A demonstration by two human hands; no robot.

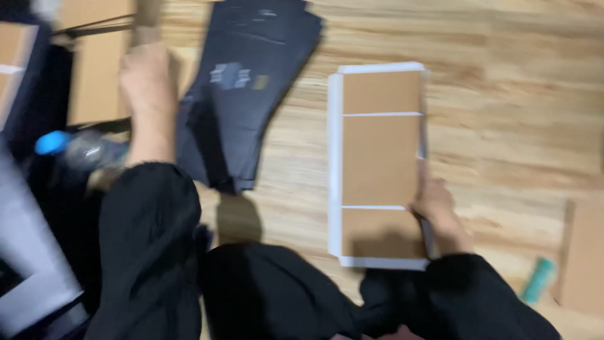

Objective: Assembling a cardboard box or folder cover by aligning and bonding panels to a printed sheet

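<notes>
Two hands work over a pale wooden floor [503, 94], both in black sleeves. Largest of the things is a flat cardboard box blank [377, 164], brown inside with white edges and two fold lines across it, lying lengthways at the floor's middle. Next, a stack of dark flat sheets [245, 94] fans out to its left, toward the far edge. Plain brown cartons [94, 75] crowd the far left corner, with a clear bottle [75, 151] with a blue cap beside them. A brown card [582, 252] lies at the right edge, a small teal stick [538, 280] just beside it. The right hand [437, 211] touches the blank's right rim, fingers curled on the edge; its grip looks narrow, pinching that rim. The left hand [146, 82] reaches toward the cartons; blur hides its grip, so I cannot tell.
</notes>
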